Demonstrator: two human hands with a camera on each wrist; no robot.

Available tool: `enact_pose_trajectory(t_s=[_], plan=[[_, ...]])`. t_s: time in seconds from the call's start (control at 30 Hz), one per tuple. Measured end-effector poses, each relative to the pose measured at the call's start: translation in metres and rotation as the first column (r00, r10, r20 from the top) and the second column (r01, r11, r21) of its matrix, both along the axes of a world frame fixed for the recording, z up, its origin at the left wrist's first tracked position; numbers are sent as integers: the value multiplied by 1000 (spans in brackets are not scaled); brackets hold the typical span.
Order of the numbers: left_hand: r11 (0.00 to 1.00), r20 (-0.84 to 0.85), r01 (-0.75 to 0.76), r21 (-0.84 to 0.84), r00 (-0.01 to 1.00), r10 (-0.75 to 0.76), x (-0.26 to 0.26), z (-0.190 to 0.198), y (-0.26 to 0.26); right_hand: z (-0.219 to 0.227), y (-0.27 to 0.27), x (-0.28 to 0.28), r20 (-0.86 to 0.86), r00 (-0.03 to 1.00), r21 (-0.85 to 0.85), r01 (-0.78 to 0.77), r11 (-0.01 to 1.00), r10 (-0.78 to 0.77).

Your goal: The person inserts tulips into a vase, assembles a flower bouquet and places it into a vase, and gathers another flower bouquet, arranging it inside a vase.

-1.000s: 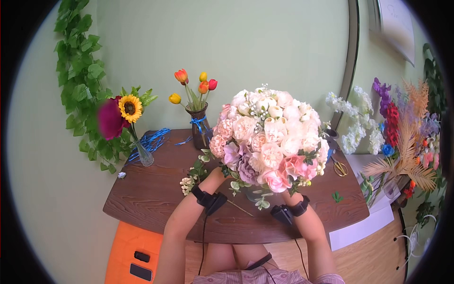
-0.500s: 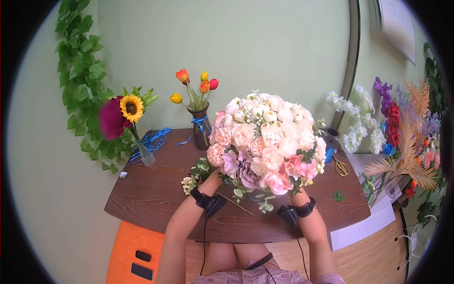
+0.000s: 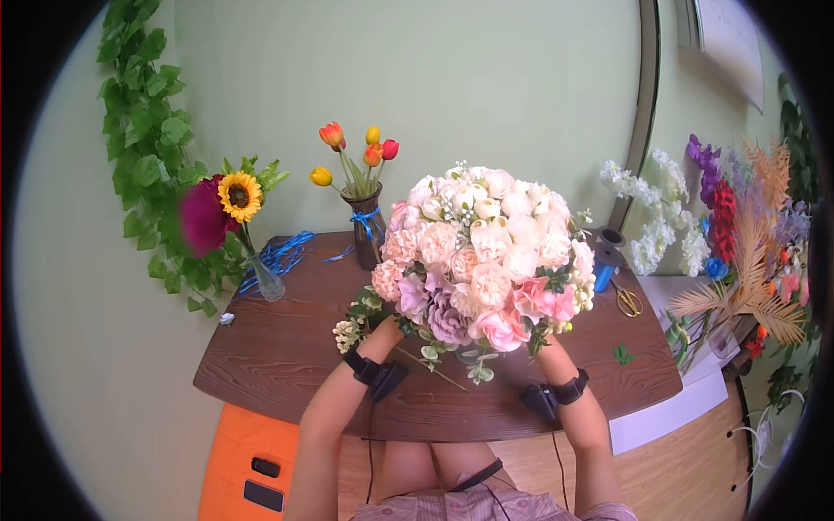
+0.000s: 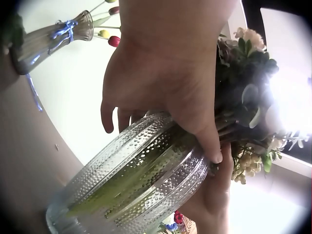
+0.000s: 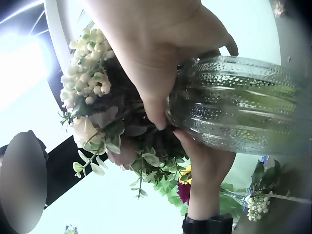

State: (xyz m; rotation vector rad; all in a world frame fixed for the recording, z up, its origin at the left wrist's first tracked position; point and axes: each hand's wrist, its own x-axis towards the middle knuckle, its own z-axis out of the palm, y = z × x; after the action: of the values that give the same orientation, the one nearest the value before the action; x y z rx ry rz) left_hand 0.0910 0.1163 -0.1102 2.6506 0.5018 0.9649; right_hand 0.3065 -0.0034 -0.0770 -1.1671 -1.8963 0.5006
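Note:
A clear textured glass vase (image 4: 141,170) with green stems inside carries a large dome of cream, white, pink and mauve flowers (image 3: 491,243). My left hand (image 4: 163,83) grips the vase at its upper end, thumb along the rim and fingers round the far side. From the opposite side my right hand (image 5: 151,53) holds the same rim, its thumb beside the stems. In the head view the blooms hide most of both hands. Eucalyptus sprigs (image 3: 480,369) and white berries (image 5: 92,68) hang over the rim.
Left on the dark wooden table (image 3: 287,373) lie blue ribbons (image 3: 287,256), a sunflower vase (image 3: 269,282) and a tulip vase (image 3: 369,230). A berry sprig (image 3: 347,333) lies by my left wrist. Gold scissors (image 3: 627,300), a dark spool (image 3: 611,243) and a leaf (image 3: 623,354) are at right.
The bouquet has shifted slightly left, showing more of the dark spool behind it. My wrists have moved a little farther apart, with both hands staying at the vase.

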Motion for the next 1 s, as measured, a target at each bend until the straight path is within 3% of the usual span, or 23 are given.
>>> enact_pose_trajectory(t_s=[0.2, 0.23, 0.27, 0.47, 0.5, 0.53, 0.57, 0.6, 0.63, 0.67, 0.7, 0.73, 0.77, 0.8, 0.87, 0.93, 1.0], plan=[[999, -1, -13, 44, 1000, 13, -14, -21, -6, -18, -8, 6, -27, 1000, -47, -15, 999, 14], [999, -1, -14, 50, 1000, 14, -74, -55, -29, -20, -9, 7, -31, 999, -56, -16, 998, 14], [998, 0, -14, 56, 1000, 15, -84, -65, -36, -24, -13, 7, -35, 999, -65, -17, 998, 15], [994, 8, -31, 105, 1000, 30, -69, -59, -22, -17, -15, -3, -95, 995, -51, -2, 999, -3], [993, 9, -35, 112, 999, 35, -26, -30, 1, -11, -16, -8, -38, 998, -17, 54, 998, -55], [992, 10, -40, 119, 999, 39, -27, -25, -5, -7, -15, -14, 18, 994, 19, 107, 994, -107], [982, 85, 32, -189, 996, -16, -27, -20, -10, -6, -12, -21, -125, 986, 121, 127, 984, -112], [874, 175, 125, -470, 984, -46, -27, -13, -14, -10, -3, -21, -126, 986, 120, 127, 985, -111], [797, 99, -3, -604, 992, 78, -21, 12, -35, -17, 11, -19, -165, 981, 117, 124, 985, -103], [798, 98, -3, -603, 992, 78, -19, 12, -33, -16, 19, -20, -203, 974, 114, 121, 986, -96], [921, 17, -77, -383, 996, 90, -18, 11, -30, -13, 24, -23, -283, 957, 128, 106, 986, -66], [983, -58, -128, -132, 991, 121, -15, 18, -32, -9, 28, -25, -284, 957, 131, 107, 986, -66], [913, -43, -184, -365, 983, 181, -13, 29, -42, -6, 33, -27, -307, 949, 150, 120, 981, -69], [914, -42, -183, -362, 983, 180, -12, 27, -42, -4, 38, -27, -330, 941, 170, 134, 976, -72], [763, 135, -194, -617, 929, 345, -14, 16, -43, -4, 48, -26, -386, 921, 114, 113, 987, -61], [751, 201, -129, -648, 922, 332, -16, 7, -40, 0, 58, -27, -347, 932, 248, 202, 948, -108], [712, 185, -130, -690, 919, 347, -18, 6, -43, 1, 68, -24, -308, 942, 167, 191, 967, -132]])
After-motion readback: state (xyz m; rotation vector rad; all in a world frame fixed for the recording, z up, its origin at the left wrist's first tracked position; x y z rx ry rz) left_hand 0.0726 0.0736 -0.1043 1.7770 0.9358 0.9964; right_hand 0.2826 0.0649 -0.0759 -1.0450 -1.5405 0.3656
